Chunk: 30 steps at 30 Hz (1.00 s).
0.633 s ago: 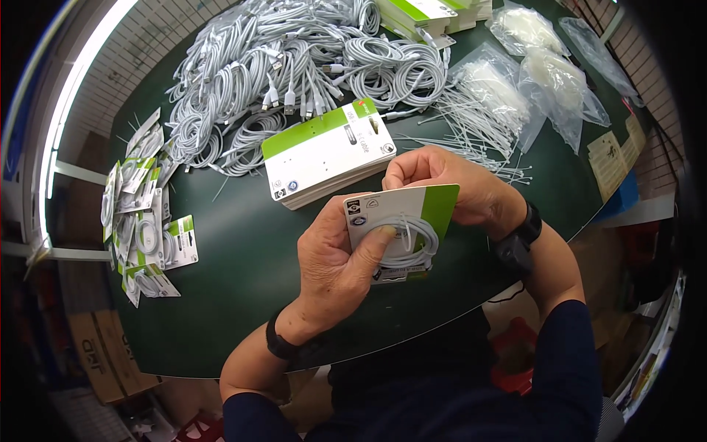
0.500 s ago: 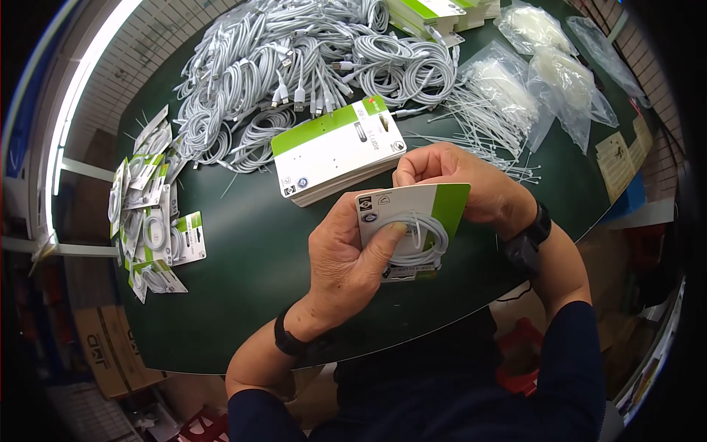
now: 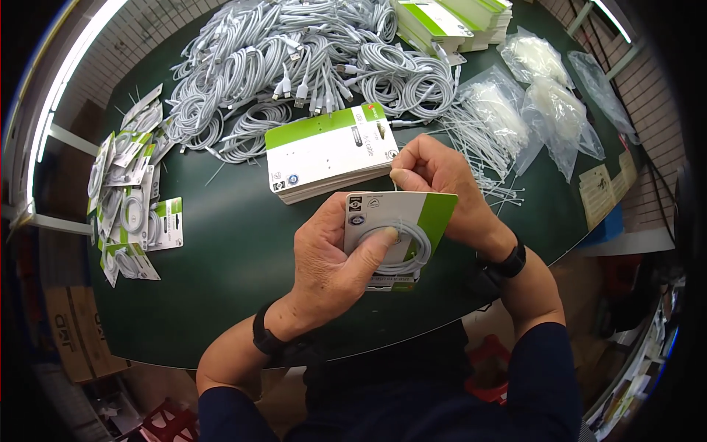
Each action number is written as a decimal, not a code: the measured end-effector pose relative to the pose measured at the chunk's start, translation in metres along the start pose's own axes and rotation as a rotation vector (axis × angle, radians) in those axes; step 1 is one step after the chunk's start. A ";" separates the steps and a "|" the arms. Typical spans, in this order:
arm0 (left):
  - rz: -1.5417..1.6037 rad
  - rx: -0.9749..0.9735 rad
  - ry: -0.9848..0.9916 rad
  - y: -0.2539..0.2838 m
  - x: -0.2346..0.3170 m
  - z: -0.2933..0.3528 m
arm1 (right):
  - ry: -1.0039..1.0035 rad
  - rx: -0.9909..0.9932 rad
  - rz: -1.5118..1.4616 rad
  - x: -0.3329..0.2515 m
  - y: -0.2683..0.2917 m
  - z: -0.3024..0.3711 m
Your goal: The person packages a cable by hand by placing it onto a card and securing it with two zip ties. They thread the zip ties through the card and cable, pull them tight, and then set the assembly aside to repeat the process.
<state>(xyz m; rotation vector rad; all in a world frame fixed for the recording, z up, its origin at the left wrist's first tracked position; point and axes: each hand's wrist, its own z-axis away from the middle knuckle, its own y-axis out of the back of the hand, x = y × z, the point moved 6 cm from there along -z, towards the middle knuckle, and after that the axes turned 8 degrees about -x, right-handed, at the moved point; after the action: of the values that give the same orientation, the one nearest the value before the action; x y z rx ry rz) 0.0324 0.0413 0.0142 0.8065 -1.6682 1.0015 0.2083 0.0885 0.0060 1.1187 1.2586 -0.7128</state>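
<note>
My left hand (image 3: 331, 258) holds a white and green backing card (image 3: 427, 214) with a coiled white cable (image 3: 403, 249) pressed onto it by the thumb. My right hand (image 3: 438, 180) is behind the card's upper edge, its fingers pinched on a thin white tie (image 3: 395, 179) above the card. Just beyond lies a stack of blank white and green cards (image 3: 328, 151) on the dark green table (image 3: 228, 272).
A big heap of coiled white cables (image 3: 294, 66) fills the table's far side. Finished carded cables (image 3: 132, 199) lie at the left. Loose white ties (image 3: 479, 140), clear bags of ties (image 3: 545, 96) and more card stacks (image 3: 449, 18) are at the right and back.
The card with its cable has stayed in my left hand. My right hand has risen from the card's right side to its top edge, fingers pinching a tie.
</note>
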 end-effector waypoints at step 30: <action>0.076 0.139 -0.012 0.045 -0.006 -0.028 | -0.039 -0.128 -0.268 -0.012 -0.012 0.003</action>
<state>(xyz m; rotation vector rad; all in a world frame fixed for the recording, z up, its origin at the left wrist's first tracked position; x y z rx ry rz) 0.0068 0.0866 0.0024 0.8471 -1.6634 1.1777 0.1959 0.0797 0.0144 0.8367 1.4161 -0.8368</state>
